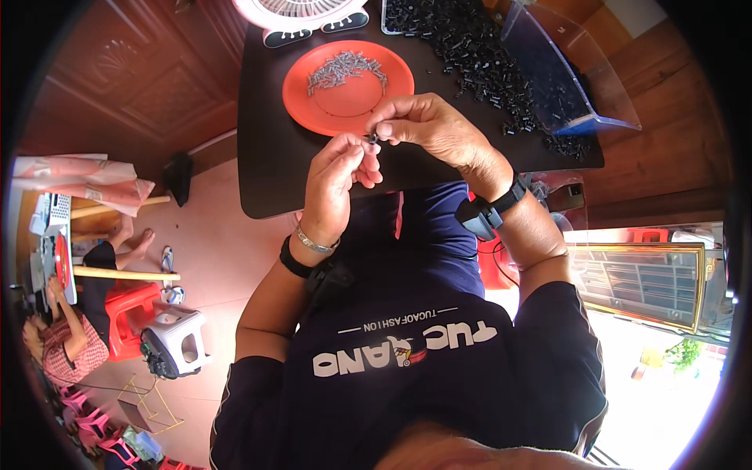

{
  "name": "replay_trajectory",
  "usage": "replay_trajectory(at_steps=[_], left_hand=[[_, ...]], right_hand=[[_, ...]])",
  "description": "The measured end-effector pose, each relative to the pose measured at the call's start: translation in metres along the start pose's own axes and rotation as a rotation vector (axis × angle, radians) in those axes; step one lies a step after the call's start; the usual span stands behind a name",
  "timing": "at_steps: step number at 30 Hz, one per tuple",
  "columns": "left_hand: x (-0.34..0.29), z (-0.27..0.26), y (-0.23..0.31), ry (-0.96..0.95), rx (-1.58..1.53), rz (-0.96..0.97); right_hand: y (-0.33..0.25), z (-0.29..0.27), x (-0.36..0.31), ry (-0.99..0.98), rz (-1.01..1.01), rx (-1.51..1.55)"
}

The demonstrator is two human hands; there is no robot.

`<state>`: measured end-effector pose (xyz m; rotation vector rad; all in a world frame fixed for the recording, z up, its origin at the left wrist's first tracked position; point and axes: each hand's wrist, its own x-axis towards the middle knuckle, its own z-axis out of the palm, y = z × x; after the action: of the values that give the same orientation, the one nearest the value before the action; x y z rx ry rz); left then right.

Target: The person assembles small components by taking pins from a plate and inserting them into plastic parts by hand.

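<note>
Above the table's near edge, my left hand (337, 174) pinches a small black part (372, 139) between thumb and fingers. From the right, my right hand (435, 129) meets it, thumb and forefinger closed at the part's upper end. Whether those fingertips hold a separate tiny piece is hidden. Just beyond both hands lies a round red plate (294, 88). Small silver metal pieces (345, 69), slim like pins or screws, are heaped toward its far side. A large spread of small black parts (482, 59) covers the table's far right.
A pink-and-white fan (301, 12) stands at the back of the dark table (270, 172). A clear plastic bin (556, 70) leans on the right among the black parts. On the far left another person (74, 345) sits working, near a red stool (129, 321) and a white stool (184, 341).
</note>
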<state>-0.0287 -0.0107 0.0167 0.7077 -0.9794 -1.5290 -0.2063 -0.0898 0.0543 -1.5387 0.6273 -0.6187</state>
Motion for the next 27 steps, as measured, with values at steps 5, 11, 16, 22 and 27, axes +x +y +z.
replay_trajectory(at_steps=[5,11,16,22,27], left_hand=[[-0.003,0.001,-0.005,0.052,-0.021,0.067],[-0.005,-0.010,-0.009,0.067,0.088,0.152],[-0.006,-0.014,-0.006,0.060,0.096,0.154],[-0.007,-0.017,-0.005,0.103,-0.046,0.115],[-0.008,-0.031,-0.007,0.068,-0.138,0.102]], right_hand=[[0.006,0.029,-0.004,0.109,-0.094,0.140],[0.007,0.044,-0.008,0.182,-0.148,0.058],[-0.001,0.051,-0.002,0.127,-0.229,0.016],[0.001,0.051,0.006,0.123,-0.263,-0.072],[-0.013,0.019,0.031,-0.011,-0.173,-0.431]])
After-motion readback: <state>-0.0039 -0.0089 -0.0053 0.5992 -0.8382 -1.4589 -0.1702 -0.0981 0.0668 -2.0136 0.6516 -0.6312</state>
